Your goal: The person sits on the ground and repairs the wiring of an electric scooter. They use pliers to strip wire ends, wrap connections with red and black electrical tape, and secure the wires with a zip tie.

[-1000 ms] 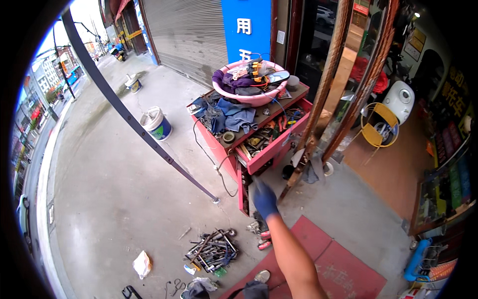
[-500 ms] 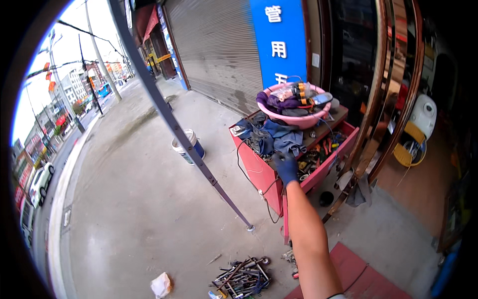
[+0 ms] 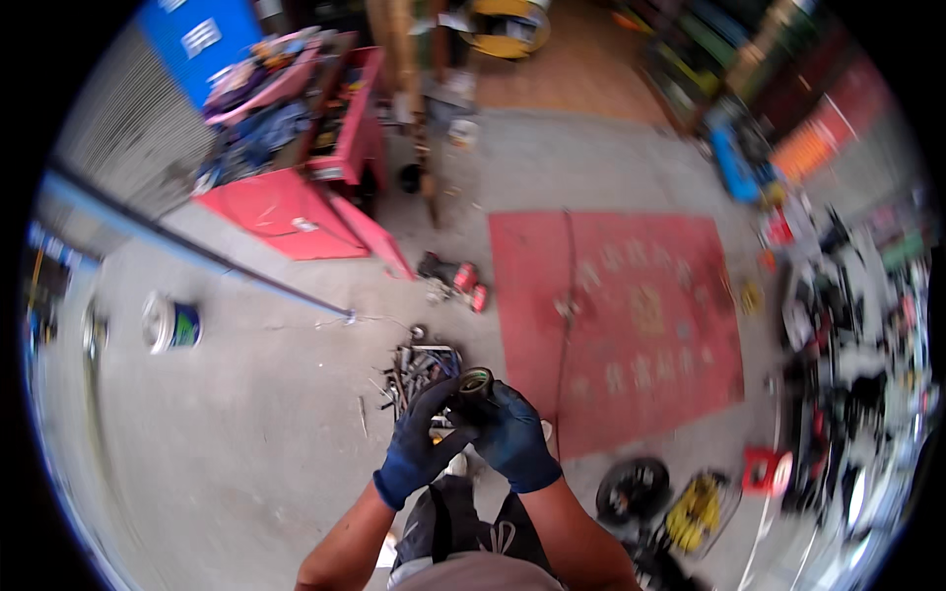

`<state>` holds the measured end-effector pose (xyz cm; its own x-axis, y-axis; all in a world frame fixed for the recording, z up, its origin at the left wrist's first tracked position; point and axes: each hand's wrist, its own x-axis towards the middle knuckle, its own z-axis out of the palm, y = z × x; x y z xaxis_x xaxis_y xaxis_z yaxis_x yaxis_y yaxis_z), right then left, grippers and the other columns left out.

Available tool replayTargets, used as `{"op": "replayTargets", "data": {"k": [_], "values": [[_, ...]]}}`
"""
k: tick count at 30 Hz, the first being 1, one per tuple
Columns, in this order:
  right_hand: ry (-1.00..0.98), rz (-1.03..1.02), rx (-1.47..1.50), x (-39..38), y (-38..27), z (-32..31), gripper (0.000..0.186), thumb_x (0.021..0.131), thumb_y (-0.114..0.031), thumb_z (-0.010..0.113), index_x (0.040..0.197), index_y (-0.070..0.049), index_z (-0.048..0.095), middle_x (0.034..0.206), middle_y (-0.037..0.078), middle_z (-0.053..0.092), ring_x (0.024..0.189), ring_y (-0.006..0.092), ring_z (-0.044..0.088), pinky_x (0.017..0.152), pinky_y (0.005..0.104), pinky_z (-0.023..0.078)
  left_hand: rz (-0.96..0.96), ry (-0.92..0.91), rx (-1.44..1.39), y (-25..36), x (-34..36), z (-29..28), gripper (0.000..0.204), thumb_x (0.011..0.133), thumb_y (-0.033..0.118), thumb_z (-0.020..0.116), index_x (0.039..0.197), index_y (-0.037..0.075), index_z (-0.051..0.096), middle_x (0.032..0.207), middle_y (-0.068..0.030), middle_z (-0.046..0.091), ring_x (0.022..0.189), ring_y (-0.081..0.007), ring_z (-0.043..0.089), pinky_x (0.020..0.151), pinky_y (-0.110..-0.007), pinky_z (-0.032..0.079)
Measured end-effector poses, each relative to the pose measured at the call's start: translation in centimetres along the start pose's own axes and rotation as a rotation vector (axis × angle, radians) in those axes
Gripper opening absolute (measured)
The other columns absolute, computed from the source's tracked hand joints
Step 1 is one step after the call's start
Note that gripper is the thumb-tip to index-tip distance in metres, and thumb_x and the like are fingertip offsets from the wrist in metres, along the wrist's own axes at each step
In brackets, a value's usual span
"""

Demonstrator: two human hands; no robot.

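Both my hands are raised together in front of my body, in dark blue work gloves. Between them they hold a dark ring-shaped thing (image 3: 476,382), round with a paler inner rim, perhaps a roll of tape; blur hides its exact kind. My left hand (image 3: 422,433) closes on its left side, and my right hand (image 3: 512,438) wraps its right side. Just beyond the hands, a pile of metal tools (image 3: 419,369) lies on the concrete, partly covered by the left glove.
A red cabinet (image 3: 286,212) with a pulled-out drawer stands far left, a pink basin (image 3: 271,84) on top. A slanted metal pole (image 3: 227,261) meets the ground near a bucket (image 3: 170,323). A red mat (image 3: 631,325) lies right; a wheel (image 3: 633,490) lies near right.
One gloved hand was at the cabinet's open drawer. Now both hands are together near my body, holding the dark ring-shaped thing. My view has swung right and downward.
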<state>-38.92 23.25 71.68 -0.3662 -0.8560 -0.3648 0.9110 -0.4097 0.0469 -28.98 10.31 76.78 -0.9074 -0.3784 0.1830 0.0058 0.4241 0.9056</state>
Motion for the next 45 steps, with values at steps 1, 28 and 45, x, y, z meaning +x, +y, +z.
{"op": "replayTargets", "data": {"k": [1, 28, 45], "values": [[0.002, -0.09, 0.025, -3.0, 0.8, -1.4, 0.039, 0.099, -0.031, 0.047, 0.122, -0.002, 0.057, 0.12, 0.02, 0.062, 0.109, 0.0351, 0.061, 0.1, 0.0478, 0.047, 0.01, -0.114, 0.02, 0.6, -1.0, 1.7, 0.062, 0.077, 0.01, 0.078, 0.134, 0.006, 0.051, 0.128, -0.0187, 0.055, 0.117, -0.0321, 0.057, 0.096, -0.04, 0.048], [1.463, -1.332, 0.214, -61.0, 15.1, -57.7, 0.028, 0.1, -0.019, 0.048, 0.122, -0.004, 0.054, 0.107, 0.011, 0.062, 0.094, 0.0265, 0.065, 0.072, 0.0388, 0.056, -1.267, -1.748, -0.569, -5.2, -45.9, 62.6, 0.031, 0.096, 0.035, 0.057, 0.103, 0.004, 0.06, 0.081, -0.0046, 0.062, 0.075, -0.0158, 0.062, 0.068, -0.031, 0.051], [1.285, -1.76, -0.458, -49.9, 10.0, -70.2, 0.028, 0.092, -0.023, 0.068, 0.103, 0.002, 0.064, 0.137, 0.019, 0.049, 0.116, 0.0229, 0.055, 0.09, 0.0332, 0.049, -0.067, -1.972, -0.517, -15.6, -42.3, 70.5, 0.017, 0.097, 0.015, 0.055, 0.103, 0.003, 0.065, 0.073, -0.0006, 0.061, 0.059, -0.0039, 0.052, 0.052, -0.02, 0.043]]}}
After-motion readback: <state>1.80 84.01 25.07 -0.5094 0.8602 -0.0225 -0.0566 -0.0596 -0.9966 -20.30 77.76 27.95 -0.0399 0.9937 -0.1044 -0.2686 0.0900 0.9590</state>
